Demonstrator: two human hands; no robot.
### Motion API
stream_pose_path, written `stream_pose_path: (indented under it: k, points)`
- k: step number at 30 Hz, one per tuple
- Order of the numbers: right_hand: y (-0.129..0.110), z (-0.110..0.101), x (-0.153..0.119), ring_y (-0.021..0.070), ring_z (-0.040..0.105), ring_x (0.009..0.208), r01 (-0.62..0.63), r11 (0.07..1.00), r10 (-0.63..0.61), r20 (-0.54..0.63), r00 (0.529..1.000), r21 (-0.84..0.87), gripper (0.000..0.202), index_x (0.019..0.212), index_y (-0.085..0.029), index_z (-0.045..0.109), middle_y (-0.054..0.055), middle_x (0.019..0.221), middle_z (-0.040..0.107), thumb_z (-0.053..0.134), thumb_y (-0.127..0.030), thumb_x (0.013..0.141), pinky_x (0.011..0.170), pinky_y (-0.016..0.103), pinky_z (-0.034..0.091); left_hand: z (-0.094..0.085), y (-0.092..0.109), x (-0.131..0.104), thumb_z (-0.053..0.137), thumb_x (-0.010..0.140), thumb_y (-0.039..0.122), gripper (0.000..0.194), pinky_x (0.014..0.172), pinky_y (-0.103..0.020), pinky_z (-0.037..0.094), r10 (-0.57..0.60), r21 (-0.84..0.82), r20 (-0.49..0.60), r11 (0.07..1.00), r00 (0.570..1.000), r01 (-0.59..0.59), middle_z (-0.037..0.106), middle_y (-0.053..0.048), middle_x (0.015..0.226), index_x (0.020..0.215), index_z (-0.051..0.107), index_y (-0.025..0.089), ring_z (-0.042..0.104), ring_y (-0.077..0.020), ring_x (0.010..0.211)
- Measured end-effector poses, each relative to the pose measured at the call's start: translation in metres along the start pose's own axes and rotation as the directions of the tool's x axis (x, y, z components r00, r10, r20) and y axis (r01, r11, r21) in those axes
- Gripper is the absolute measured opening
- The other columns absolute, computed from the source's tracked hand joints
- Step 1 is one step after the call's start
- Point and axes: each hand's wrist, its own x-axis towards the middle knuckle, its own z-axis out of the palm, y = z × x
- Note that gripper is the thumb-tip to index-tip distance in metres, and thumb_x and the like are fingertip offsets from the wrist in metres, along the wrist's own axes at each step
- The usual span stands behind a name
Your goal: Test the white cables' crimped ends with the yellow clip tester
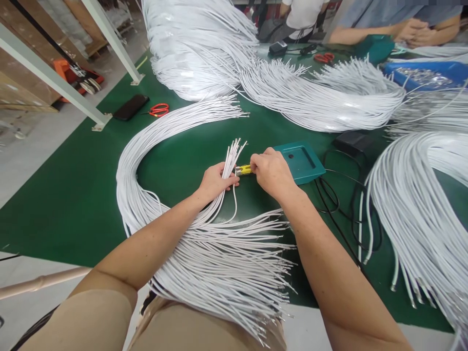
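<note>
My left hand [215,182] is closed around a small bunch of white cables [231,158], their cut ends fanning upward above the thumb. My right hand [272,171] grips a short yellow-handled tool [244,169] with a metal tip. That tip meets the edge of the bunch, near one cable that curves down apart from the rest; the exact contact is too small to make out. Just behind my right hand lies a teal tray-like box [310,168]. Beneath my forearms spreads a larger bundle of white cables [226,263], its ends pointing right.
Big heaps of white cable [197,44] fill the far side, and another bundle [409,195] lies right. Red-handled scissors [159,110] and a black phone-like object [131,107] are at left. Black cords [340,214] trail right. Across the green table [73,195] sits a co-worker [409,29] near a blue tray [453,73].
</note>
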Motion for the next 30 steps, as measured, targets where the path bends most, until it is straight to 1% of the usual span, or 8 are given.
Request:
stream_pose_path:
  k: [4, 7, 10, 15, 18, 21, 24, 30]
  points:
    - [0.002, -0.003, -0.007, 0.0252, 0.052, 0.094, -0.012, 1.0, 0.012, -0.094, 0.996, -0.004, 0.014, 0.085, -0.018, 0.064, 0.008, 0.083, 0.068, 0.05, -0.015, 0.083, 0.095, 0.043, 0.032, 0.0, 0.0, 0.0, 0.073, 0.065, 0.019, 0.037, 0.048, -0.018, 0.049, -0.003, -0.005, 0.007, 1.0, 1.0, 0.003, 0.067, -0.004, 0.078, 0.1, 0.061, 0.013, 0.07, -0.018, 0.068]
    - [0.009, -0.003, -0.016, 0.03, 0.046, 0.118, -0.219, 0.974, 0.194, -0.282, 0.94, -0.062, 0.026, 0.11, -0.016, 0.06, 0.013, 0.118, 0.063, 0.047, -0.026, 0.089, 0.108, 0.058, 0.015, -0.002, 0.0, 0.0, 0.074, 0.066, 0.021, 0.041, 0.051, -0.02, 0.051, -0.015, -0.031, 0.034, 0.999, 0.999, 0.016, 0.068, -0.005, 0.079, 0.103, 0.061, 0.013, 0.07, -0.018, 0.069]
    - [0.017, 0.003, -0.024, 0.0337, 0.036, 0.13, -0.364, 0.926, 0.313, -0.342, 0.886, -0.097, 0.041, 0.128, -0.014, 0.05, 0.018, 0.137, 0.048, 0.042, -0.033, 0.093, 0.107, 0.063, 0.015, -0.003, 0.0, 0.0, 0.075, 0.065, 0.02, 0.044, 0.053, -0.021, 0.051, -0.045, -0.06, 0.051, 0.997, 0.998, 0.048, 0.067, -0.005, 0.079, 0.106, 0.06, 0.011, 0.07, -0.0179, 0.07]
    - [0.02, 0.006, -0.027, 0.0326, 0.039, 0.13, -0.339, 0.94, 0.302, -0.358, 0.884, -0.046, 0.041, 0.128, -0.013, 0.052, 0.018, 0.135, 0.051, 0.042, -0.033, 0.093, 0.109, 0.059, 0.018, -0.01, 0.003, -0.003, 0.076, 0.064, 0.022, 0.051, 0.054, -0.021, 0.049, -0.044, -0.126, 0.028, 0.991, 0.999, 0.048, 0.065, -0.003, 0.078, 0.111, 0.058, 0.012, 0.069, -0.0172, 0.07]
    - [0.005, -0.001, -0.03, 0.0283, 0.048, 0.12, -0.175, 0.977, 0.208, -0.383, 0.9, 0.119, 0.034, 0.119, -0.014, 0.058, 0.015, 0.128, 0.057, 0.044, -0.029, 0.093, 0.104, 0.049, 0.032, -0.014, 0.005, -0.006, 0.078, 0.064, 0.025, 0.058, 0.054, -0.019, 0.046, 0.0, -0.194, 0.036, 0.981, 0.999, 0.007, 0.063, 0.0, 0.075, 0.117, 0.056, 0.015, 0.068, -0.0153, 0.07]
    - [-0.023, -0.01, -0.033, 0.0203, 0.058, 0.095, 0.163, 0.936, -0.076, -0.271, 0.959, 0.312, 0.024, 0.1, -0.018, 0.067, 0.009, 0.103, 0.068, 0.046, -0.025, 0.092, 0.087, 0.034, 0.045, -0.016, 0.005, -0.007, 0.08, 0.062, 0.028, 0.049, 0.057, -0.02, 0.045, 0.006, -0.269, 0.067, 0.963, 0.998, 0.012, 0.062, 0.002, 0.072, 0.105, 0.062, 0.013, 0.062, -0.0106, 0.065]
    - [-0.052, -0.011, -0.036, 0.0205, 0.059, 0.086, 0.325, 0.895, -0.31, -0.1, 0.946, 0.305, 0.025, 0.083, -0.015, 0.069, 0.01, 0.088, 0.07, 0.046, -0.022, 0.091, 0.081, 0.034, 0.046, -0.016, 0.005, -0.007, 0.082, 0.059, 0.028, 0.041, 0.06, -0.021, 0.045, -0.02, -0.319, 0.081, 0.947, 0.996, 0.045, 0.061, 0.003, 0.07, 0.093, 0.064, 0.013, 0.056, -0.0072, 0.059]
    - [-0.073, -0.01, -0.043, 0.0261, 0.061, 0.069, 0.086, 0.963, -0.157, 0.27, 0.95, 0.257, 0.021, 0.073, -0.015, 0.071, 0.014, 0.068, 0.068, 0.053, -0.018, 0.083, 0.066, 0.039, 0.046, -0.019, 0.011, -0.01, 0.079, 0.063, 0.031, 0.041, 0.072, -0.023, 0.047, -0.077, -0.347, 0.081, 0.932, 0.994, 0.101, 0.068, -0.004, 0.089, 0.099, 0.068, 0.015, 0.062, -0.0113, 0.079]
